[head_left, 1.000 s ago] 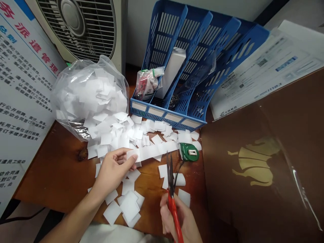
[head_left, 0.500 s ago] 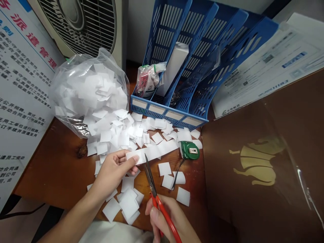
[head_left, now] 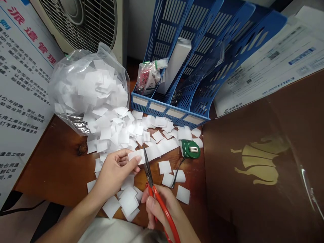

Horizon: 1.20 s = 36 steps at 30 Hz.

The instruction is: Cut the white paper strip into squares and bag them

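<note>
Many small, white, paper-like squares (head_left: pixel 124 135) lie separate on the brown wooden worktop (head_left: pixel 50 172), heaped toward its back edge and scattered near its front; one long, white, paper-like strip (head_left: pixel 162 148), mid-worktop, appears still undivided. The left hand (head_left: pixel 115 172) pinches the strip's left end; the right hand (head_left: pixel 164 206), reaching from the front edge, is clamped on red-handled metal scissors (head_left: pixel 157 194), blades slanting across the strip.

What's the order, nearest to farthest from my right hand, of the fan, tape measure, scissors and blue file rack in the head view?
1. Scissors: held in the right hand.
2. Tape measure: beyond the hand, to its right.
3. Blue file rack: behind the tape measure.
4. Fan: far back, upper left.
</note>
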Each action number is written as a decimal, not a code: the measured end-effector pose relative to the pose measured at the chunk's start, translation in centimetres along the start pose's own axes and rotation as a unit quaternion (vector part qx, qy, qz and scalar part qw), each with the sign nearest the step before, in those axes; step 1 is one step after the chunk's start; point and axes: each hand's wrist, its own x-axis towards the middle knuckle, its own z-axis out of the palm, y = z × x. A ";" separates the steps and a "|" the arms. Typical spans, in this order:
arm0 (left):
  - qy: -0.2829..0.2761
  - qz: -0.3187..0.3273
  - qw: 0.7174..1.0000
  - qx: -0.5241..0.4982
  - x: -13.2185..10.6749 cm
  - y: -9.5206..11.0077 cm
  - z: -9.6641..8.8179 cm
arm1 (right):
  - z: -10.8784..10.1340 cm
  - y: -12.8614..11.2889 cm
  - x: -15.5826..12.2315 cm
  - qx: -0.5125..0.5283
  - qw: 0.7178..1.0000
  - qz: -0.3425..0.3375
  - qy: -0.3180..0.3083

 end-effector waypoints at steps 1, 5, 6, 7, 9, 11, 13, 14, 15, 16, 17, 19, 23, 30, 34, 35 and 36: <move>0.002 0.000 1.000 0.001 0.0 0.0 0.0 | 0.0 0.1 0.1 0.001 1.000 -0.001 -0.001; 0.008 0.002 1.000 0.012 0.0 0.1 0.0 | 0.2 0.3 0.2 0.009 1.000 -0.006 -0.006; 0.009 0.004 1.000 0.016 0.0 0.1 0.0 | 0.2 0.3 0.2 0.007 1.000 -0.007 -0.006; 0.010 0.006 1.000 0.018 -0.1 0.1 0.1 | 0.2 0.4 0.3 0.004 1.000 -0.007 -0.003; 0.013 0.008 1.000 0.022 -0.1 0.2 0.1 | 0.1 0.4 0.3 -0.002 1.000 -0.003 0.002; 0.016 0.008 1.000 0.024 -0.1 0.2 0.1 | 0.1 0.5 0.3 -0.003 1.000 -0.001 0.004; 0.018 0.011 0.999 0.025 -0.1 0.1 0.2 | 0.1 0.5 0.3 0.002 1.000 0.000 0.003; 0.019 0.012 0.999 0.025 -0.1 0.1 0.2 | 0.2 0.6 0.3 0.004 1.000 -0.001 0.003; 0.019 0.014 0.999 0.024 -0.1 0.0 0.2 | 0.2 0.5 0.2 0.006 1.000 -0.001 0.002; 0.018 0.015 0.999 0.024 -0.1 0.0 0.2 | 0.3 0.5 0.2 0.006 1.000 -0.001 0.003; 0.018 0.015 0.999 0.024 -0.1 -0.1 0.2 | 0.3 0.5 0.1 0.005 1.000 -0.002 0.004; 0.015 0.016 0.999 0.024 -0.1 -0.1 0.2 | 0.4 0.5 0.1 0.001 1.000 -0.004 0.009; 0.015 0.020 0.999 0.032 -0.1 -0.1 0.1 | 0.5 0.5 0.2 -0.006 1.000 -0.005 0.017; 0.018 0.017 0.999 0.039 -0.1 -0.2 0.1 | 0.6 0.5 0.4 -0.018 0.999 0.016 0.022; 0.015 0.017 0.999 0.037 0.0 -0.4 0.0 | 1.0 0.4 0.2 -0.038 0.998 0.028 0.042; 0.015 0.016 0.999 0.037 0.1 -0.4 0.0 | 1.1 0.4 0.2 -0.033 0.998 0.030 0.041; 0.016 0.015 0.999 0.036 0.1 -0.4 0.1 | 1.1 0.5 0.2 -0.026 0.999 0.030 0.037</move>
